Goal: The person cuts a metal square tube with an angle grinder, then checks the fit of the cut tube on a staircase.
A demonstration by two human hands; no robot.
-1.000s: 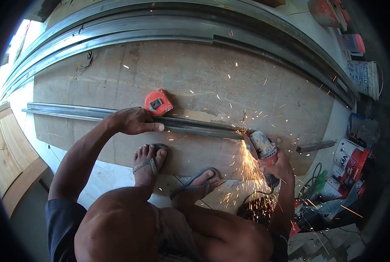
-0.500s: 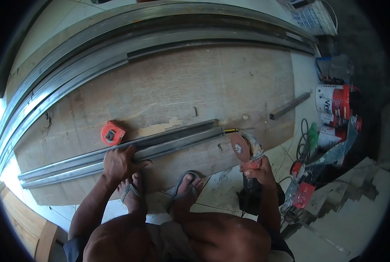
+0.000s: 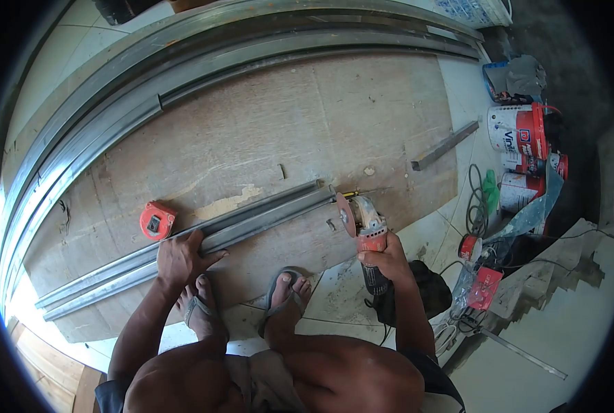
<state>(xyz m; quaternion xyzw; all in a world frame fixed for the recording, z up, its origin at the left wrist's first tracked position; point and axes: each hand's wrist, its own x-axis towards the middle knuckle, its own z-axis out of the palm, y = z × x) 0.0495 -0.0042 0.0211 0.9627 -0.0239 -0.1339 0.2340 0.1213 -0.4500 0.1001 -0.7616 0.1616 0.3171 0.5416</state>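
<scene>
Metal bars (image 3: 272, 218) lie under the left hand (image 3: 178, 260), whether its fingers grip I can't tell; the right hand (image 3: 387, 261) clutches a grinder (image 3: 372, 242), disc (image 3: 345, 215) beyond its fingertips; slack pressure could let bars skid

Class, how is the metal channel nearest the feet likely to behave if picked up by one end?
The metal channel would probably stay stiff, since it looks straight with lengthwise folds. Long and narrow, it may swing awkwardly. Its smooth, shiny surface could be slippery.
</scene>
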